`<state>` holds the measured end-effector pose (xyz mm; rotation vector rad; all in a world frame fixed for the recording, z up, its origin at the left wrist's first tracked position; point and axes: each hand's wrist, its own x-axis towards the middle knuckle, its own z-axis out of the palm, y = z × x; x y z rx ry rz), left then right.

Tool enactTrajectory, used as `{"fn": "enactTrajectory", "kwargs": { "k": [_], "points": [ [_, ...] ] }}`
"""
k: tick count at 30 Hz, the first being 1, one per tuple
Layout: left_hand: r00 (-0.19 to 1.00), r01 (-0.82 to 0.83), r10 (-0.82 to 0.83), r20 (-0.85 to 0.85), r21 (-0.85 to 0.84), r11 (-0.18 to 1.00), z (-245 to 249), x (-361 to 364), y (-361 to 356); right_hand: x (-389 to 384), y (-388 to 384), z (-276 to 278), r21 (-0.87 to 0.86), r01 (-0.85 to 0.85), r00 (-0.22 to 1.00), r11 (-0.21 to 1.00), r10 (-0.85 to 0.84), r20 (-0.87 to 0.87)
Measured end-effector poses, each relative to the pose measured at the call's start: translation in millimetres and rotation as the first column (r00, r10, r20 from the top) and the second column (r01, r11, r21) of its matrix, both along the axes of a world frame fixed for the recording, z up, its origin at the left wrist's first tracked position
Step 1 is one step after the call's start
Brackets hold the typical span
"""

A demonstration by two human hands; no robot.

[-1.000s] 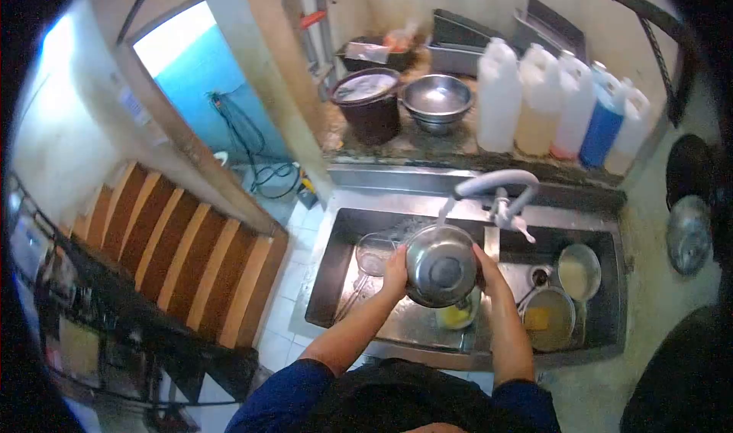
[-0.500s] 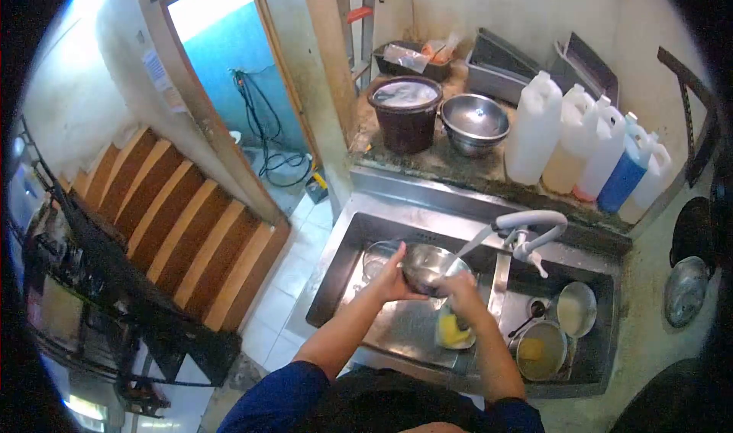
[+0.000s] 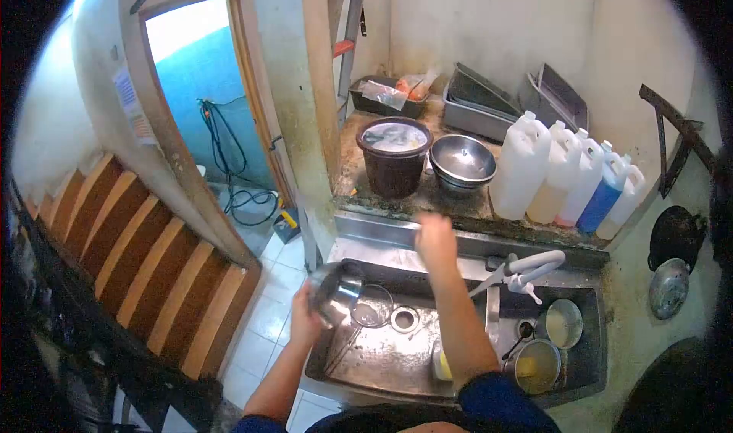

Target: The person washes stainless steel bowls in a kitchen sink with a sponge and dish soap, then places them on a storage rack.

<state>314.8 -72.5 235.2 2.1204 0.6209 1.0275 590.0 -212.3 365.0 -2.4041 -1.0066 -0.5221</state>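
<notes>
My left hand [image 3: 304, 318] holds a steel bowl [image 3: 334, 292] tilted over the left rim of the steel sink [image 3: 382, 357]. My right hand [image 3: 434, 237] is raised over the sink's back ledge, blurred, fingers loosely curled and holding nothing that I can see. It is nearest to the stacked steel bowls [image 3: 463, 160] and the dark bucket [image 3: 394, 156] on the stained counter behind the sink. A white tap [image 3: 525, 266] pours water into the sink. A round strainer [image 3: 371, 308] lies in the left basin near the drain [image 3: 404, 318].
Several plastic jugs [image 3: 565, 175] line the counter at right, metal trays [image 3: 475, 99] behind them. Small pots [image 3: 562, 323] and a bowl with a yellow sponge [image 3: 534, 366] sit in the right basin. Wooden stairs [image 3: 145, 273] drop at left, beside a doorway [image 3: 206, 105].
My left hand carried the bowl from under the tap to the sink's left rim. My right hand let go of the bowl and rose toward the counter. The view shifted.
</notes>
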Motion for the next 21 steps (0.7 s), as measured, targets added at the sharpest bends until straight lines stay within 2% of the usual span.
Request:
{"fn": "enactTrajectory", "kwargs": {
  "k": [1, 2, 3, 4, 5, 7, 10, 13, 14, 16, 17, 19, 20, 21],
  "points": [
    [0.99, -0.005, 0.04, 0.135, -0.249, 0.968, -33.3, -7.5, 27.4, 29.1, 22.0, 15.7, -0.086, 0.169, 0.986, 0.982, -0.169, -0.001],
    [0.997, 0.002, 0.029, 0.078, -0.373, 0.928, -30.5, -19.8, 41.3, 59.1, 41.8, 21.9, -0.05, 0.306, 0.952, 0.951, -0.304, 0.039],
    [0.992, -0.121, 0.121, -0.033, -0.512, 0.85, -38.0, -30.2, 49.0, 88.1, 56.1, 33.5, -0.099, 0.405, 0.913, 0.909, -0.407, 0.003],
    [0.969, -0.246, 0.193, -0.152, -0.625, 0.741, -51.6, -42.6, 54.7, 112.1, 62.3, 43.8, -0.134, 0.428, 0.902, 0.894, -0.431, 0.004],
    [0.969, -0.235, 0.222, -0.104, -0.65, 0.722, -86.8, -49.1, 68.1, 133.3, 64.0, 49.5, -0.17, 0.447, 0.892, 0.878, -0.452, 0.012],
    [0.953, -0.301, 0.205, -0.221, -0.645, 0.702, -95.7, -64.1, 72.6, 186.0, 64.2, 35.3, -0.328, 0.423, 0.861, 0.845, -0.487, -0.146],
    [0.976, -0.217, 0.152, -0.155, -0.708, 0.672, -115.0, -75.0, 83.5, 190.7, 52.3, 40.0, -0.495, 0.343, 0.91, 0.799, -0.413, -0.037],
    [0.982, -0.186, 0.109, -0.152, -0.728, 0.66, -140.2, -79.1, 97.1, 203.9, 51.0, 31.3, -0.502, 0.313, 0.933, 0.806, -0.361, 0.003],
    [0.988, -0.155, 0.101, -0.118, -0.763, 0.628, -147.6, -80.1, 100.0, 204.9, 49.2, 27.8, -0.435, 0.293, 0.951, 0.851, -0.307, 0.038],
    [0.994, -0.101, 0.094, -0.058, -0.822, 0.56, -157.6, -83.8, 104.4, 213.9, 45.6, 24.8, -0.29, 0.307, 0.951, 0.906, -0.306, 0.051],
    [0.995, -0.095, 0.07, -0.07, -0.873, 0.478, -148.3, -85.6, 104.7, 222.4, 43.7, 22.4, -0.212, 0.31, 0.951, 0.927, -0.305, 0.054],
    [0.997, -0.082, 0.015, -0.082, -0.947, 0.309, -115.4, -86.0, 103.0, 263.4, 31.9, 5.8, -0.112, 0.266, 0.946, 0.958, -0.236, 0.222],
    [0.998, -0.04, -0.037, -0.052, -0.961, 0.275, -109.4, -88.8, 104.1, 254.3, 32.3, 17.7, -0.049, 0.343, 0.93, 0.938, -0.333, 0.155],
    [0.997, -0.035, -0.058, -0.051, -0.967, 0.254, -101.1, -90.8, 105.1, 243.8, 30.9, 28.1, 0.05, 0.345, 0.923, 0.937, -0.349, 0.165]
  ]
}}
